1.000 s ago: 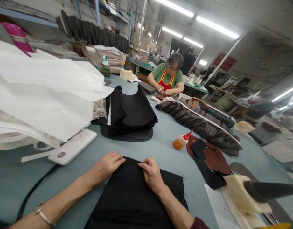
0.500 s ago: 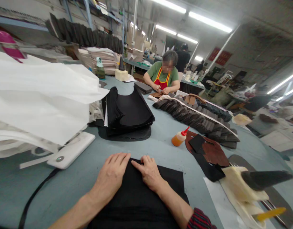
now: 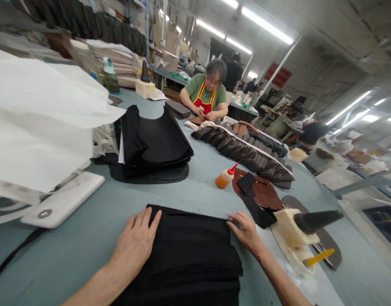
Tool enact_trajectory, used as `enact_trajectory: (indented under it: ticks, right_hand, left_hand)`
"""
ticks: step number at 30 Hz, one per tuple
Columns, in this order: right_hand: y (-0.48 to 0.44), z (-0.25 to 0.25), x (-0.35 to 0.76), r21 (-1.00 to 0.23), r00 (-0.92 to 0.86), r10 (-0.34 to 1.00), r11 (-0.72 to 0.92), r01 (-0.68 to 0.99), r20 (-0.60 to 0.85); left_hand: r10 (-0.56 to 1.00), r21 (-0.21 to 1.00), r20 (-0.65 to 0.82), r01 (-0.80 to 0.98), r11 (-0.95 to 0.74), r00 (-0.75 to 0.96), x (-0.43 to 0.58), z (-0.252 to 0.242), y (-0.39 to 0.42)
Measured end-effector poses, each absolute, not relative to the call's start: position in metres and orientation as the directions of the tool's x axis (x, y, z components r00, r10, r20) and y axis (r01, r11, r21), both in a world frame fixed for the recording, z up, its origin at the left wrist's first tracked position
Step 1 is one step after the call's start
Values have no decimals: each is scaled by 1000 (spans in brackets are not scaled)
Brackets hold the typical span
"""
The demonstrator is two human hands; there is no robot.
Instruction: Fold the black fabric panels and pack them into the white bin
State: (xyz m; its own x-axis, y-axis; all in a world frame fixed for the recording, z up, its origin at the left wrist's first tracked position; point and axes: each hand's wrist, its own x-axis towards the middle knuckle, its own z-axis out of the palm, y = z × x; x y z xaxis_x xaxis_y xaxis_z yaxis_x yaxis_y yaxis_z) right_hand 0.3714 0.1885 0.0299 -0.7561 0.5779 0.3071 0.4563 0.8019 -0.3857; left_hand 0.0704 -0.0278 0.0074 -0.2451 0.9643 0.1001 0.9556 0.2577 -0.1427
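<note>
In front of me on the table lie overlapping black fabric pieces (image 3: 189, 250), their layered edges showing toward me. My left hand (image 3: 134, 240) rests flat on their upper left part, fingers stretched and spread. At the upper right corner is my right hand (image 3: 245, 233), open, with its thumb and fingertips apart at the fabric's edge. Whether it touches the corner cannot be made out. Beyond the fabric stands a small glue bottle (image 3: 225, 177) with orange liquid and a red nozzle cap. Brown and black cut pieces (image 3: 260, 193) lie to its right.
A curved black stack (image 3: 160, 140) sits behind my left hand. White sheets (image 3: 39, 123) and a white device (image 3: 64, 199) with a cable are at left. At right stands a cream block (image 3: 291, 229) with a black cone. A co-worker (image 3: 203, 95) works across the table beside bundled dark pieces (image 3: 240, 148).
My right hand has moved right, from beside my left hand to the fabric's far right corner. My left hand has shifted slightly left and spread. The camera view has turned right.
</note>
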Motion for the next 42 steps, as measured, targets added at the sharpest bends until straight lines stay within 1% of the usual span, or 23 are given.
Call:
enact_trajectory:
  ticks: [2,5,6,7,9,12,16,19,21,23,25,28,31,33,36,38,42]
  right_hand:
    - [178,37,333,-347,-801,510,846,404,314]
    - [156,34,258,-300,-912,326,921,248,247]
    - [150,30,238,-292,-926,289,932,214,245]
    - [146,24,223,-296,-933,260,938,182,248]
    - [143,9,211,-331,-926,248,932,147,286]
    - [150,-7,235,-396,-886,296,907,144,358]
    - [167,-10,304,-443,-808,437,861,250,394]
    - [174,-9,350,-457,-736,544,816,354,402]
    - [175,-9,369,-460,-695,584,797,392,418]
    - [173,-9,378,-455,-674,597,792,408,435]
    - [170,-8,381,-424,-691,583,805,416,428]
    - [166,-2,381,-335,-753,535,840,426,383]
    - [164,4,382,-260,-790,493,868,422,363]
    - [165,6,382,-232,-801,469,883,409,371]
    - [166,7,382,-204,-815,451,892,402,364]
    - [166,7,382,-168,-827,442,897,409,348]
    - [167,4,382,-8,-861,392,911,412,326]
  left_hand:
    - [963,-169,95,949,264,-251,73,8,-26]
    - [963,-202,87,942,267,-254,76,9,-24]
    - [963,-211,88,940,267,-253,77,10,-23]
    - [964,-221,89,938,265,-252,78,11,-22]
    - [964,-248,91,932,264,-248,79,14,-21]
    - [970,-278,108,931,238,-216,83,16,-17]
    - [992,-302,108,948,98,-68,89,17,-9]
    - [997,-300,74,952,54,-34,95,20,-3]
    - [997,-297,72,954,40,-20,100,23,1]
    - [996,-315,83,949,14,13,107,25,5]
    - [996,-328,86,944,-8,39,114,26,8]
    - [998,-315,62,949,-2,22,124,28,14]
    - [995,-331,79,943,-32,61,136,31,19]
    - [993,-344,86,938,-44,79,143,34,23]
    - [996,-332,64,943,-31,55,154,38,27]
    - [995,-334,54,941,-58,81,163,42,31]
    - [997,-348,14,935,-68,78,186,49,43]
